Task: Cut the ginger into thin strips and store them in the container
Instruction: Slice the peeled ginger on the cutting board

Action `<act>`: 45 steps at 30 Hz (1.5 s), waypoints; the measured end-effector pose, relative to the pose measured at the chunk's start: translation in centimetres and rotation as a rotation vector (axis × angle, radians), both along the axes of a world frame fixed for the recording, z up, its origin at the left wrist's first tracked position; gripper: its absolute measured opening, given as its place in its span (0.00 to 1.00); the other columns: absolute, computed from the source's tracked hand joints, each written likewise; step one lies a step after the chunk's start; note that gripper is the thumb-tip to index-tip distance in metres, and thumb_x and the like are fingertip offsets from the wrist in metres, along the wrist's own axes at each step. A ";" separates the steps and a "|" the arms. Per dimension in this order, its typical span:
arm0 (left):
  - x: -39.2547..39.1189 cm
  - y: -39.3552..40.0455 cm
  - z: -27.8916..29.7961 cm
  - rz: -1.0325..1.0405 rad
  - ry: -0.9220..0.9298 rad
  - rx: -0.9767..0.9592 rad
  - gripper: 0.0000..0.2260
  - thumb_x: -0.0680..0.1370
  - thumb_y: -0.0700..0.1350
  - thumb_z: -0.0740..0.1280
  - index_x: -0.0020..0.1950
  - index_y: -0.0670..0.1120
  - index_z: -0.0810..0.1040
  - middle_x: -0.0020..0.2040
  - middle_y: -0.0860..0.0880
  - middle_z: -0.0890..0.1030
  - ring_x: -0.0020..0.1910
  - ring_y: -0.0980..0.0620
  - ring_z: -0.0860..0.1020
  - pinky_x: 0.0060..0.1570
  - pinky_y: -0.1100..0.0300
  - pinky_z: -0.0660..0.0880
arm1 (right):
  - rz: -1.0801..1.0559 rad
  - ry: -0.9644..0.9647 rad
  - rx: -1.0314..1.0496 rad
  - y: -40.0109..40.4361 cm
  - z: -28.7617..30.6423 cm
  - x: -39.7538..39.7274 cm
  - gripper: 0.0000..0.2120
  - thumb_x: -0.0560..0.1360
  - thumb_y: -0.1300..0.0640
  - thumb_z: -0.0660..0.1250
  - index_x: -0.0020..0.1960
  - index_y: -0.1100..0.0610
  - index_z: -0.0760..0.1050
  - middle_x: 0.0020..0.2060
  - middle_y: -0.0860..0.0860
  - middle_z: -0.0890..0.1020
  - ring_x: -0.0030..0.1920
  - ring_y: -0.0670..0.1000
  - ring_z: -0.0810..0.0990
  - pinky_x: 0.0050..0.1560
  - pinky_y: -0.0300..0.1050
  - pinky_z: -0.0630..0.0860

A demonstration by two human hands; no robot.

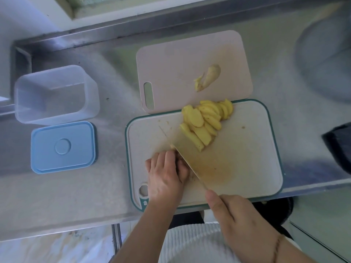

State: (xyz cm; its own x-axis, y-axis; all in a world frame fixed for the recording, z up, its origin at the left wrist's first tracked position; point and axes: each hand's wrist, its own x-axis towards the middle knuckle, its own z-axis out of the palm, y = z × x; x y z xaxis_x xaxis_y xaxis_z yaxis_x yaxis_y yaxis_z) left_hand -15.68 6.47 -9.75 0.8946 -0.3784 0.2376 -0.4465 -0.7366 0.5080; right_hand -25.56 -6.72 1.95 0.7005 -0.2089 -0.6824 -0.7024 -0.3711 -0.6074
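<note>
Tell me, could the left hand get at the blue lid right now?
Probably yes. The blue lid lies uncovered on the counter beside the left hand, nothing between them, though its fingers are busy steadying ginger against the knife.

Right hand [241,223] holds the cleaver [193,156] on the white board [247,149]; left hand [167,175] pins ginger beside yellow slices [205,122].

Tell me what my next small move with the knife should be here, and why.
Probably bring the knife down for another slice: the left hand pins a small ginger piece at the blade, the right hand grips the handle, and the slices aren't strips yet.
</note>
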 end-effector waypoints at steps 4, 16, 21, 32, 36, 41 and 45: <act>0.0 -0.1 0.0 0.007 -0.003 0.007 0.09 0.78 0.43 0.61 0.38 0.44 0.69 0.34 0.50 0.68 0.35 0.49 0.66 0.40 0.55 0.60 | 0.020 -0.014 0.010 -0.1 0.0 0.1 0.44 0.59 0.17 0.36 0.30 0.56 0.67 0.27 0.47 0.74 0.32 0.47 0.71 0.39 0.40 0.70; 0.0 -0.2 0.0 0.030 0.012 0.024 0.09 0.76 0.44 0.62 0.38 0.43 0.71 0.34 0.50 0.70 0.35 0.50 0.68 0.42 0.57 0.61 | 0.026 -0.035 0.029 -1.3 -0.4 1.0 0.36 0.67 0.23 0.44 0.28 0.56 0.63 0.23 0.50 0.70 0.26 0.46 0.67 0.33 0.44 0.68; 0.0 -0.2 0.2 0.027 0.031 0.022 0.08 0.75 0.45 0.61 0.39 0.43 0.75 0.35 0.49 0.74 0.36 0.48 0.71 0.43 0.55 0.64 | -0.201 0.143 0.381 -4.3 -0.9 6.2 0.32 0.70 0.26 0.50 0.30 0.55 0.60 0.22 0.50 0.59 0.20 0.47 0.55 0.22 0.35 0.55; 0.2 -0.2 0.6 0.018 0.051 0.033 0.09 0.76 0.46 0.61 0.39 0.43 0.75 0.34 0.50 0.73 0.34 0.48 0.72 0.44 0.54 0.64 | -0.344 0.306 0.794 -10.0 -3.7 9.8 0.29 0.68 0.27 0.52 0.30 0.53 0.62 0.23 0.48 0.57 0.19 0.43 0.51 0.22 0.28 0.55; 0.1 -0.2 0.6 0.018 0.051 0.039 0.08 0.76 0.46 0.62 0.39 0.44 0.75 0.34 0.50 0.73 0.34 0.48 0.72 0.43 0.54 0.64 | -0.448 0.311 0.954 -11.0 -3.7 9.5 0.29 0.71 0.28 0.51 0.30 0.53 0.62 0.20 0.47 0.58 0.16 0.42 0.54 0.21 0.27 0.57; 0.2 -0.2 0.7 0.014 0.049 0.038 0.08 0.76 0.46 0.62 0.39 0.44 0.75 0.34 0.49 0.73 0.34 0.47 0.72 0.43 0.54 0.64 | -0.521 0.288 1.358 -12.0 -3.7 9.1 0.29 0.73 0.28 0.56 0.33 0.54 0.68 0.21 0.47 0.64 0.18 0.45 0.59 0.19 0.33 0.64; 0.1 -0.2 0.6 0.016 0.032 0.034 0.08 0.75 0.45 0.62 0.39 0.44 0.75 0.33 0.50 0.73 0.34 0.48 0.71 0.43 0.55 0.63 | -0.339 0.232 0.911 -9.7 -1.0 9.0 0.30 0.71 0.28 0.52 0.31 0.55 0.63 0.22 0.49 0.59 0.18 0.45 0.54 0.21 0.32 0.56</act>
State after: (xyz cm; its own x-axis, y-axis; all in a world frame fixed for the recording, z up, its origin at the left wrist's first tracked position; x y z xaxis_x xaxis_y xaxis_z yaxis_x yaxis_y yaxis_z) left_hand -15.55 6.31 -9.14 0.9075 -0.3714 0.1960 -0.4185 -0.7608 0.4961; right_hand -16.57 -16.42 0.95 0.5301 0.2978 -0.7939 -0.8219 0.4106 -0.3948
